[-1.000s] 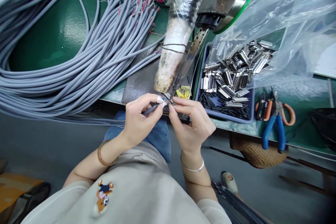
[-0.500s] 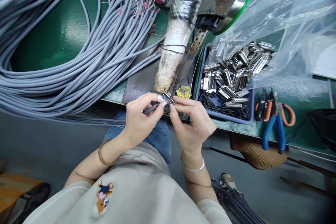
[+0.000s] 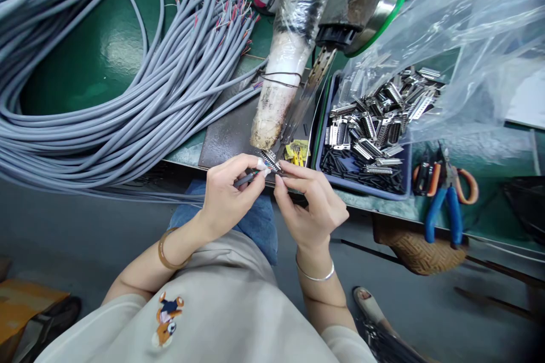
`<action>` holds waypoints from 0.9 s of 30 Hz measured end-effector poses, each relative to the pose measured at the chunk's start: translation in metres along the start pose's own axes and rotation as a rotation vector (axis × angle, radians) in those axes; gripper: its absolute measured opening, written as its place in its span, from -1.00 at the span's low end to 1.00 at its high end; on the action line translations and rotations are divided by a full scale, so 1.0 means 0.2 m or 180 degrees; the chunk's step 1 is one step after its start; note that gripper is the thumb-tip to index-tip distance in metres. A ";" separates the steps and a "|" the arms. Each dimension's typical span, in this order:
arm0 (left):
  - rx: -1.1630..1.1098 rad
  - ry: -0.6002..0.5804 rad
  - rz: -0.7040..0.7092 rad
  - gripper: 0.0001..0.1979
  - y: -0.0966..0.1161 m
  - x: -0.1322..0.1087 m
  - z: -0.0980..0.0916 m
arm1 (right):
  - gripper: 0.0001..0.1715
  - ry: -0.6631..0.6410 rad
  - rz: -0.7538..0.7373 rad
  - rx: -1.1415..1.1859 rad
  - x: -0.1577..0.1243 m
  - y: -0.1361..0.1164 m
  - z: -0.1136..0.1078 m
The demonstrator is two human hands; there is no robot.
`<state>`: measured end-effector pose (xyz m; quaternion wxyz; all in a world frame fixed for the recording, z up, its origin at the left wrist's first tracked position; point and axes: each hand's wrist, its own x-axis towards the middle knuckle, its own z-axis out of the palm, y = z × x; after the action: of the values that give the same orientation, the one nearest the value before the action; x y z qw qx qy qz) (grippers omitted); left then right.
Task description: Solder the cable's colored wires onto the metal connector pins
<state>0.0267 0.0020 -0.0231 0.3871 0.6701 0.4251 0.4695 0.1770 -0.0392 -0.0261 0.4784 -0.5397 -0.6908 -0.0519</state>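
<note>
My left hand (image 3: 232, 187) is closed in a pinch on a grey cable (image 3: 246, 178), whose thin coloured wires fan out at the fingertips. White covers sit on its thumb and forefinger tips. Just beyond the fingers lies a metal D-sub connector (image 3: 271, 160) with a row of small pins, tilted and partly hidden. My right hand (image 3: 313, 195) pinches thumb and forefinger together at the connector's near end; what lies between them is too small to make out. The soldering iron (image 3: 317, 76) slants down from above, its tip close to the connector.
A wrapped white tube (image 3: 272, 96) stands over the dark plate (image 3: 221, 136). To the right is a blue tray (image 3: 409, 176) of connectors and black sleeves, then pliers (image 3: 447, 198). Grey cables (image 3: 140, 108) cover the left, beside a yellow sponge (image 3: 297, 152). Clear plastic (image 3: 468, 57) overhangs the tray.
My right hand has shifted slightly left and down, and more of the connector's pin row shows now. The left hand keeps its pinch on the cable. A foot below has shifted left.
</note>
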 end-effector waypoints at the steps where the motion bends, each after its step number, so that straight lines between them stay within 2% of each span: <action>1: -0.0021 -0.0003 -0.0049 -0.96 0.00 0.00 0.00 | -0.76 0.0015 -0.0001 0.0018 -0.01 0.00 0.00; 4: -0.0297 -0.0053 -0.0446 -0.99 0.01 0.00 -0.01 | -0.74 0.0134 0.0042 0.0114 -0.04 0.01 0.00; 6: -0.0753 -0.0213 -0.0898 -0.92 0.02 0.01 -0.02 | -0.74 0.0263 0.0035 0.0297 -0.08 0.03 0.00; 9: -0.1612 -0.0769 -0.1534 -0.76 0.04 0.03 -0.06 | -0.78 0.0297 -0.0131 0.0595 -0.12 0.07 0.00; 12: -0.2057 -0.1337 -0.1862 -0.69 0.06 0.03 -0.09 | -0.82 0.0057 -0.0166 0.0685 -0.14 0.08 -0.01; 15: -0.2140 -0.1235 -0.1718 -0.69 0.08 0.02 -0.11 | -0.86 0.0088 0.0239 0.0691 -0.13 0.05 -0.03; 19: -0.2132 -0.1081 -0.1321 -0.75 0.08 -0.02 -0.12 | -0.85 0.0143 0.1118 0.0914 -0.09 0.00 -0.05; 22: -0.1833 -0.1116 -0.0932 -0.85 0.07 -0.04 -0.12 | -0.80 -0.0152 0.1619 0.1459 -0.03 -0.03 -0.08; 25: -0.1381 -0.0994 -0.0431 -0.96 0.06 -0.04 -0.11 | -0.75 -0.0592 0.1768 0.2091 0.01 -0.04 -0.09; 27: -0.1231 -0.0881 -0.0456 -0.97 0.05 -0.04 -0.10 | -0.75 -0.0671 0.1795 0.2053 0.02 -0.05 -0.10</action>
<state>0.0073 -0.0075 -0.0103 0.5950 0.6096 0.3167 0.4172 0.1807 -0.0521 -0.0082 0.5447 -0.5325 -0.5424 0.3542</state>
